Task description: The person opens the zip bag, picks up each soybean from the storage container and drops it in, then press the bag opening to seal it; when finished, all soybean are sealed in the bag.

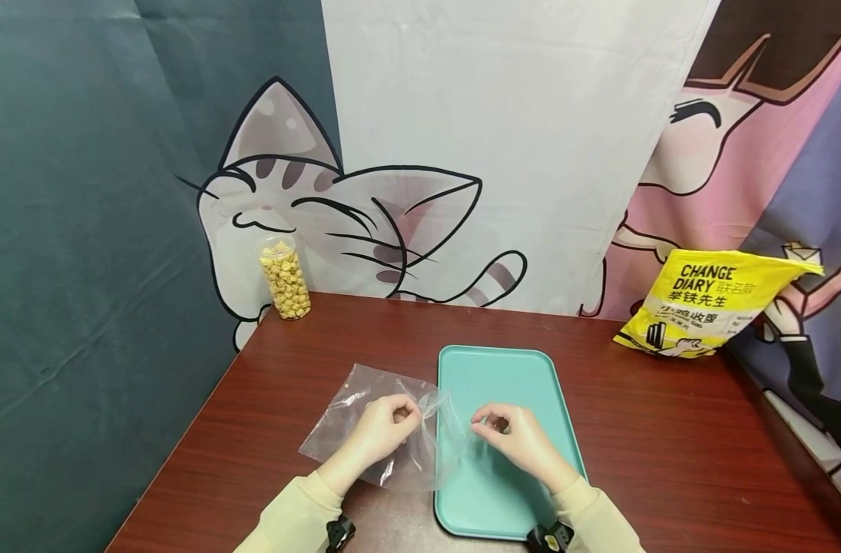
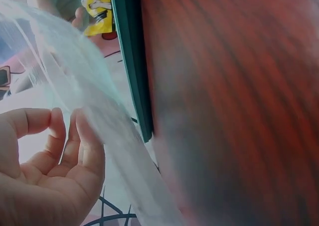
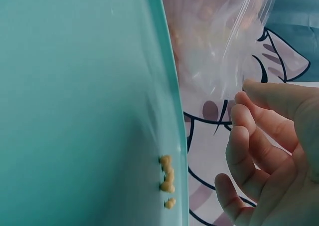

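Observation:
A clear plastic bag lies partly on the table, its right part lifted over the left side of a turquoise tray. My left hand pinches the bag between thumb and fingers near its gathered middle. Over the tray, my right hand pinches the bag's right edge with thumb and forefinger; the other fingers are loosely bent in the right wrist view. Several small yellow popcorn pieces lie inside the tray along its rim, seen only in that view.
A clear jar of popcorn stands at the table's back left corner. At the back right stands a yellow snack bag. Printed cloth hangs behind the brown wooden table.

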### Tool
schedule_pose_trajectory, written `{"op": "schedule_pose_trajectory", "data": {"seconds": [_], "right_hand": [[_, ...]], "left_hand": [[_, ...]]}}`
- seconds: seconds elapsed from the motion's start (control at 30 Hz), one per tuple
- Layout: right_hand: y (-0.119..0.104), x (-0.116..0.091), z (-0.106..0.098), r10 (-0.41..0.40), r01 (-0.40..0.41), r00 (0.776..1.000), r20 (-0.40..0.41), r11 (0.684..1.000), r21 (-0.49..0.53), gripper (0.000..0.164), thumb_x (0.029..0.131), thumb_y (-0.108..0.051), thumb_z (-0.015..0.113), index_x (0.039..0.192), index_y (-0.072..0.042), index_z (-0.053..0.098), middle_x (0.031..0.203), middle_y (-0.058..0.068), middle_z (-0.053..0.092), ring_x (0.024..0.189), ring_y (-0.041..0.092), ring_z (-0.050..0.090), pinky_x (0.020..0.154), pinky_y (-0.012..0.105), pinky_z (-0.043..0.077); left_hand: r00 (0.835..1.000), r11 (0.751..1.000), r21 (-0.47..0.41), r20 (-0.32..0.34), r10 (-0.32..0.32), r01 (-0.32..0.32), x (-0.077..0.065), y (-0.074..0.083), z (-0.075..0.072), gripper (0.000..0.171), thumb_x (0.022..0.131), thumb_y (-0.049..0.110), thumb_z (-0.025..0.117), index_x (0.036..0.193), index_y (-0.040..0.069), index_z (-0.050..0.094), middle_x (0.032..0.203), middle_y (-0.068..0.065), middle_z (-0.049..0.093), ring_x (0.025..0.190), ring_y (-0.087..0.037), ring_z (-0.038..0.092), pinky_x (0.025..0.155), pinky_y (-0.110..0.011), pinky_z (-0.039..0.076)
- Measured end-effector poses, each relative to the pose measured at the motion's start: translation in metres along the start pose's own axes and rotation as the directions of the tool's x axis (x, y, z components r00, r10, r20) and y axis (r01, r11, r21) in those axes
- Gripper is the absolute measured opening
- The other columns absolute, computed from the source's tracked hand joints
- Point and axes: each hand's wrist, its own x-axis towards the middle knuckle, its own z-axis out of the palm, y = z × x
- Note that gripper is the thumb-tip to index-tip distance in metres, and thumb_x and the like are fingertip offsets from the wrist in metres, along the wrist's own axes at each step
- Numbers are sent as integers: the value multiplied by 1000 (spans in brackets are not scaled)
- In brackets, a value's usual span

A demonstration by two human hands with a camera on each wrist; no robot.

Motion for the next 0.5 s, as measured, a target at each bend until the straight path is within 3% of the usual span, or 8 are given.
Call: {"op": "schedule_pose_trajectory", "data": {"seconds": [0.03,0.07,0.17,0.27,0.3,0.5], "right_hand": [[1,0,-1,5,-5,1000,-8,1000,-4,6,84,-19,70,86,-13,70,67,-11,56,61,1,49,56,22,44],[2,0,-2,17,-17,1000,-12,1000,-4,6,84,-19,70,86,-13,71,67,-11,56,60,1,49,55,22,43],[7,-1,-5,44,-44,999,-19,999,-18,7,85,-20,70,85,-13,70,66,-11,56,59,1,48,54,22,42],[12,-2,-10,81,-82,997,-10,996,-34,6,85,-19,70,85,-13,70,65,-9,56,57,1,47,52,22,40],[14,-2,-12,95,-96,995,-7,995,-40,6,85,-18,70,86,-12,70,65,-9,56,57,2,47,52,23,40],[26,-2,-23,212,-210,977,26,975,-73,7,83,-14,71,88,-11,69,67,-5,57,60,5,49,55,24,41]], "left_hand": [[1000,1000,-1,-6,-4,4,0,1,0,11,84,12,57,78,14,65,63,0,64,50,-4,55,51,-25,45],[1000,1000,1,-15,-6,6,1,2,0,11,84,11,56,78,14,65,63,0,65,50,-5,57,62,-30,50],[999,1000,-11,-30,-20,19,2,4,0,12,84,11,56,77,13,65,64,0,66,51,-10,61,65,-38,52],[999,999,-38,-27,-30,29,3,6,-1,13,85,10,55,77,11,65,65,-1,67,52,-13,64,65,-33,53],[999,998,-50,-22,-36,35,3,6,-1,12,85,10,55,77,11,64,66,-2,67,53,-14,64,55,-28,51],[998,996,-72,-21,-56,54,4,6,-4,11,84,8,54,76,10,63,66,-2,68,54,-12,65,54,-22,50]]}}
